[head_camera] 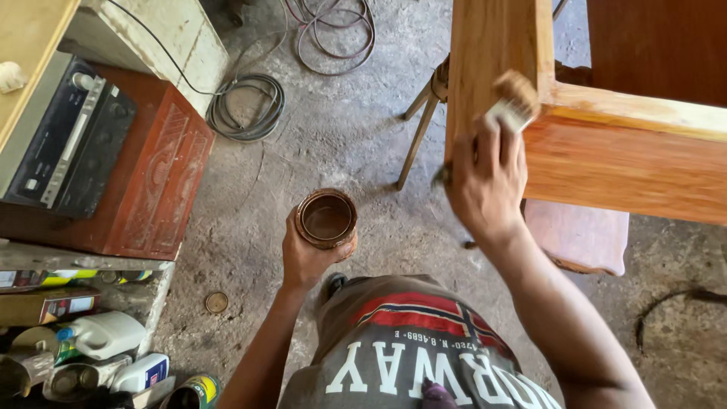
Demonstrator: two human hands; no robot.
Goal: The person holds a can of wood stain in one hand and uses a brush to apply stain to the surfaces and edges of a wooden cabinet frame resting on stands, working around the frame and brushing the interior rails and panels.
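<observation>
Far left: black box-shaped audio unit with knobs [72, 136] sits on a reddish carved wooden chest [155, 182]. Below it, a low grey ledge [144, 291] with white plastic jugs [106, 333] and tins crowded at the lower left corner. Small round metal lid [216, 302] lies flat on the grey concrete floor [348, 121], apart from the ledge. Coil of grey cable [246, 106] on the floor further up. Centre: left hand [307, 254] grips a small round rusty-brown tin [326, 219] from the side and beneath, fingers wrapped about its wall; tin open at top, dark brown liquid visible inside, held upright above the floor. Right of centre: right hand [485, 178] clenched on a paintbrush with metal ferrule and brownish bristles [515, 102], bristles against the corner of an orange-brown varnished wooden frame [621, 151], where upright post meets horizontal rail. A pale wooden stool seat [579, 235] shows beneath the rail.
</observation>
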